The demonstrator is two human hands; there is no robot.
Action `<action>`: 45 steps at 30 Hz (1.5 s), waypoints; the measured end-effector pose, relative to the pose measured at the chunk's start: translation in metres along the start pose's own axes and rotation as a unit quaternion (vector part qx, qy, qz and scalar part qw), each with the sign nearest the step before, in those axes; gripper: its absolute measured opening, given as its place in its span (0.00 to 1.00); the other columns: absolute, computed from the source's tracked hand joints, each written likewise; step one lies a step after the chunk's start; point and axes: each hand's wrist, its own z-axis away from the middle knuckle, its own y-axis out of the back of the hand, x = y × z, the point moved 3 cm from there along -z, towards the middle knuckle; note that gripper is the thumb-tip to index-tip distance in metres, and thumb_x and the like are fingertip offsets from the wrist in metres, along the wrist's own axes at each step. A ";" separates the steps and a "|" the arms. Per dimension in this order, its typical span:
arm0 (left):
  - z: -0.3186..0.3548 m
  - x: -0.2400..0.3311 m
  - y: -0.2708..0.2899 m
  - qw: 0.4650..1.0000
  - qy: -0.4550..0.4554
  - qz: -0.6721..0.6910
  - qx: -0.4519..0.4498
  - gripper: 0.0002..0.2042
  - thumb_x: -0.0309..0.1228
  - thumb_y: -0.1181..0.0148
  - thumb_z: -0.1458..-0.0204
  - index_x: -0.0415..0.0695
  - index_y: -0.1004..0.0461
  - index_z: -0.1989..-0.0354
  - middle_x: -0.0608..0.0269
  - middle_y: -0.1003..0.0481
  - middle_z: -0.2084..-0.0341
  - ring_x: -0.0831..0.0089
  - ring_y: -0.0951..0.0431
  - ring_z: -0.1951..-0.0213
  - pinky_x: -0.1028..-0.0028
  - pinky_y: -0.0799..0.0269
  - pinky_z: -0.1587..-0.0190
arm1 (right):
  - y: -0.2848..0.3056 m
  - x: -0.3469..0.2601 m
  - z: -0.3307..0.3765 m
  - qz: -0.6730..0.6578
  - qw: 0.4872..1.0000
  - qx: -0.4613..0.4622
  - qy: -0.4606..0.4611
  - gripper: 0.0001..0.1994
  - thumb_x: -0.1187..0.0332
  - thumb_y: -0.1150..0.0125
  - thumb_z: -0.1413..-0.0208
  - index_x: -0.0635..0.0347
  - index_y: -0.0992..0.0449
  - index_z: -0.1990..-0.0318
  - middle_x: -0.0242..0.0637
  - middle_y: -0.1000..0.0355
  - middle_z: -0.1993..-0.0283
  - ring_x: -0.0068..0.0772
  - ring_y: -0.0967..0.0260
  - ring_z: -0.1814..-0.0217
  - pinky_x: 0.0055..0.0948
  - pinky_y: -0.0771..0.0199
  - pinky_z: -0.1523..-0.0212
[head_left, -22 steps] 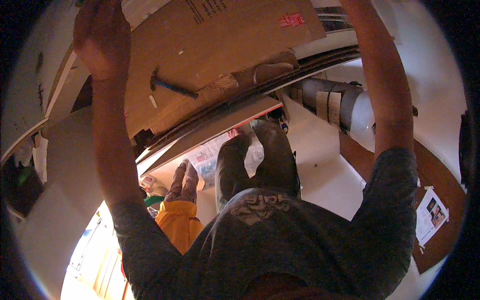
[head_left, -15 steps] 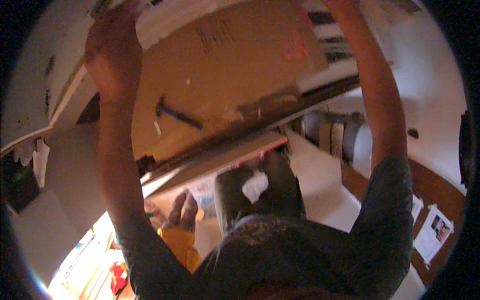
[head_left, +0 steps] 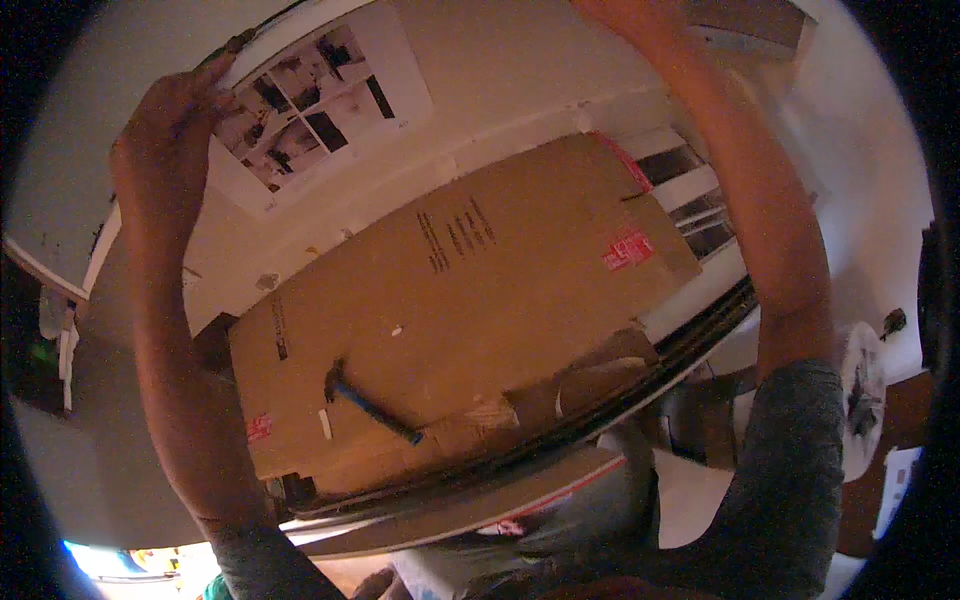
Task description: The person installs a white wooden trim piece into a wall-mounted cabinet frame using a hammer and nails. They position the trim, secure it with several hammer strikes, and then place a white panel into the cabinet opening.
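Both my arms are raised to the far wall, past a flat brown cardboard sheet [head_left: 520,310]. My left hand [head_left: 165,140] is at the upper left, beside a white printed sheet [head_left: 415,75] with several pictures. Its fingers look closed at a dark thin strip [head_left: 275,20] along a pale edge; what they grip is not clear. My right hand [head_left: 640,20] reaches up at the top edge, its fingers cut off by the frame. On the cardboard below lies a hammer [head_left: 375,403] with a blue handle, near a small white strip [head_left: 325,424]. Neither hand touches the hammer.
A dark rail [head_left: 540,440] runs along the cardboard's near edge, close to my body. White slats [head_left: 690,190] with dark gaps lie right of the cardboard. A round pale object [head_left: 862,400] stands by my right elbow. Bright light comes from the lower left.
The view has tilted up, so the printed sheet and more of the wall show. My left hand now appears more fully and farther left. The hammer rests on the cardboard as before.
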 end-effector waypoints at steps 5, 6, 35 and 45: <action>-0.013 -0.011 -0.013 0.999 -0.038 0.013 0.027 0.15 0.35 0.37 0.40 0.54 0.17 0.45 0.57 0.17 0.54 0.62 0.16 0.55 0.66 0.24 0.48 | 0.002 0.013 0.004 0.026 0.999 -0.014 0.030 0.09 0.75 0.34 0.51 0.62 0.22 0.61 0.47 0.25 0.58 0.53 0.26 0.52 0.47 0.26 0.48; -0.013 -0.012 -0.011 0.998 -0.055 0.009 0.027 0.15 0.35 0.37 0.41 0.54 0.17 0.45 0.57 0.17 0.54 0.61 0.16 0.55 0.65 0.24 0.48 | 0.002 0.013 0.005 0.028 0.999 -0.028 0.020 0.10 0.75 0.35 0.50 0.63 0.21 0.59 0.47 0.24 0.57 0.53 0.26 0.50 0.47 0.26 0.47; -0.006 0.026 -0.001 0.996 -0.031 -0.060 0.064 0.12 0.32 0.30 0.46 0.39 0.15 0.57 0.49 0.21 0.63 0.53 0.20 0.62 0.60 0.25 0.56 | -0.018 -0.045 0.008 0.018 0.989 0.095 0.112 0.13 0.58 0.36 0.43 0.60 0.18 0.65 0.45 0.24 0.63 0.51 0.26 0.58 0.49 0.25 0.55; 0.003 0.026 -0.026 0.950 -0.143 -0.213 0.176 0.11 0.24 0.40 0.44 0.39 0.17 0.55 0.50 0.22 0.58 0.53 0.25 0.50 0.59 0.27 0.48 | -0.038 -0.036 0.009 0.018 0.977 0.167 0.132 0.12 0.61 0.32 0.47 0.62 0.20 0.69 0.44 0.25 0.66 0.49 0.26 0.59 0.48 0.25 0.58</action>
